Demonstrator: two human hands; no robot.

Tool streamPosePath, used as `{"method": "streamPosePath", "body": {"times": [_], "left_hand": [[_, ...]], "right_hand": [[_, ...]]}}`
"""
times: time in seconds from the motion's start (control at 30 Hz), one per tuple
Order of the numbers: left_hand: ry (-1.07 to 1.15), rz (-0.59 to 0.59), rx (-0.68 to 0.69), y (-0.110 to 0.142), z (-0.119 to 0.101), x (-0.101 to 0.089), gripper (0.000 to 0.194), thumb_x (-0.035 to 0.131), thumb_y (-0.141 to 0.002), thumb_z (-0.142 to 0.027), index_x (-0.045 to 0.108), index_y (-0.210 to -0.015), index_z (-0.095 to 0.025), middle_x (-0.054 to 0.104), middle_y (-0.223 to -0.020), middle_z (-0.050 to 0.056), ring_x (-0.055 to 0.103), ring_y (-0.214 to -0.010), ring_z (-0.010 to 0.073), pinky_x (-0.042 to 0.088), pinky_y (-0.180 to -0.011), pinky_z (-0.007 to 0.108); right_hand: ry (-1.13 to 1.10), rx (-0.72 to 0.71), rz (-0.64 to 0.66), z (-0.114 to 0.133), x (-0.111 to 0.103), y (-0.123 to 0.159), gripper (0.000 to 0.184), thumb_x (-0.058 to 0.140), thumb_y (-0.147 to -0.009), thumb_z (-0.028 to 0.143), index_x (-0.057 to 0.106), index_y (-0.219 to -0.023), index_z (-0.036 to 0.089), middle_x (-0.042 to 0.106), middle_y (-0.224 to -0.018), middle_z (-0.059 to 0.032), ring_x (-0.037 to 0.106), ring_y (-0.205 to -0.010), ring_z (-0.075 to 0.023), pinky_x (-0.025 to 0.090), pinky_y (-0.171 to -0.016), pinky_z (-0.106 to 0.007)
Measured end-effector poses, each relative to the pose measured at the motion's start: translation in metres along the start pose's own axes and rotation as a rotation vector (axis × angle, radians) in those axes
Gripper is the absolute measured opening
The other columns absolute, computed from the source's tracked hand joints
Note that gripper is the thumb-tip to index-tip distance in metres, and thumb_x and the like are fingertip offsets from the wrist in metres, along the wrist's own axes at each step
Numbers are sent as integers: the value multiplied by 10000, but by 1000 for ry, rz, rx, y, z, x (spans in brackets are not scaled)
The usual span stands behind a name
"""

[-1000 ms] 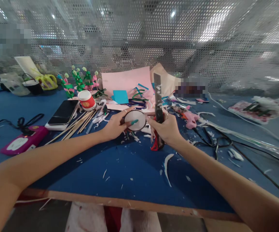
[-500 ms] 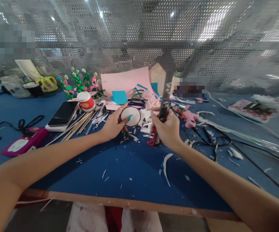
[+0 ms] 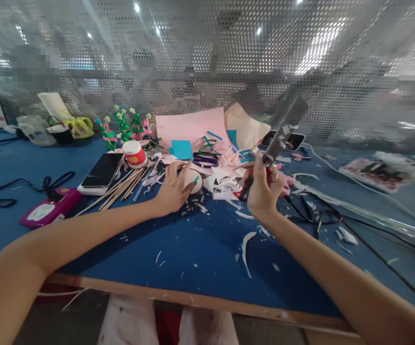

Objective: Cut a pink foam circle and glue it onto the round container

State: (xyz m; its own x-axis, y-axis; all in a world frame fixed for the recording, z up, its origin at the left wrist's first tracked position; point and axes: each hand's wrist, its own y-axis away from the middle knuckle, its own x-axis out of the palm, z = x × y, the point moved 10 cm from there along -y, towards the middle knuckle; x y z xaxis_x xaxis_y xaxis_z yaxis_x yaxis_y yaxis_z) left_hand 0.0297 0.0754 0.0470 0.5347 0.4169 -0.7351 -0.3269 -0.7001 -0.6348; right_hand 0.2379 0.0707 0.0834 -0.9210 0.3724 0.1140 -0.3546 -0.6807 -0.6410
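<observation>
My left hand (image 3: pixel 171 189) is closed on a white round disc (image 3: pixel 193 174) with a dark rim. The thumb, with its teal nail, lies across the disc's face, and the fingers cover its left side. My right hand (image 3: pixel 264 191) is wrapped around a long, flat, dark tool (image 3: pixel 286 123) that slants up to the right. White scraps cling to the tool, and a red part shows at its lower end; its exact kind is unclear. Between the hands lies a heap of white paper scraps (image 3: pixel 221 183).
Left of the hands are thin wooden sticks (image 3: pixel 123 189), a phone (image 3: pixel 103 171), a red-and-white paper cup (image 3: pixel 134 154) and a purple device (image 3: pixel 49 208). Pink paper (image 3: pixel 189 128) stands behind. Black cables (image 3: pixel 308 213) run at right. A curved white strip (image 3: pixel 245 254) lies near the front.
My right hand has moved right, and the tool has tipped from nearly upright to slanting right. My left hand has turned, so its fingers cover more of the disc. The view has shifted slightly.
</observation>
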Motion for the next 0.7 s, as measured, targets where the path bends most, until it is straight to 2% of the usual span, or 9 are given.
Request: {"method": "streamPosePath", "body": {"times": [0.1,0.27,0.37,0.43,0.57,0.7], "left_hand": [[2,45,86,3,-7,8,472,369,-914,-297,374,-1343,-100,391,-1220,182,384,-1156,297,372,-995,529],[26,43,110,5,-8,11,429,397,-905,-286,395,-1310,-143,408,-1208,171,397,-1132,292,397,-964,554],[45,80,85,4,-9,11,400,443,-887,-267,427,-1276,-173,422,-1198,139,412,-1121,276,403,-982,537],[56,146,83,4,-13,14,381,464,-878,-257,460,-1244,-153,435,-1189,139,420,-1119,270,411,-991,507],[86,286,128,6,-22,23,341,456,-886,-254,503,-1192,-111,467,-1171,149,442,-1117,261,422,-998,457],[108,301,139,7,-24,23,340,452,-889,-235,485,-1207,-119,470,-1192,151,460,-1133,246,424,-1007,451]], "right_hand": [[-117,107,-23,-5,2,-3,351,638,-743,495,536,-598,192,417,-392,75,357,-340,-76,271,-375,-239],[-254,148,32,-8,10,-3,374,677,-704,464,481,-536,194,403,-373,83,324,-324,-55,267,-355,-216],[-250,162,158,-12,21,-2,350,667,-715,484,546,-593,180,413,-370,79,339,-312,-58,256,-342,-215],[-237,185,222,-16,26,0,345,664,-717,499,591,-660,166,444,-385,70,370,-309,-69,266,-334,-219],[-222,216,272,-23,29,1,368,650,-714,535,572,-706,175,490,-415,63,418,-329,-83,329,-349,-227],[-137,300,389,-35,41,10,473,620,-661,623,532,-837,194,469,-406,91,403,-309,-94,337,-331,-233]]}}
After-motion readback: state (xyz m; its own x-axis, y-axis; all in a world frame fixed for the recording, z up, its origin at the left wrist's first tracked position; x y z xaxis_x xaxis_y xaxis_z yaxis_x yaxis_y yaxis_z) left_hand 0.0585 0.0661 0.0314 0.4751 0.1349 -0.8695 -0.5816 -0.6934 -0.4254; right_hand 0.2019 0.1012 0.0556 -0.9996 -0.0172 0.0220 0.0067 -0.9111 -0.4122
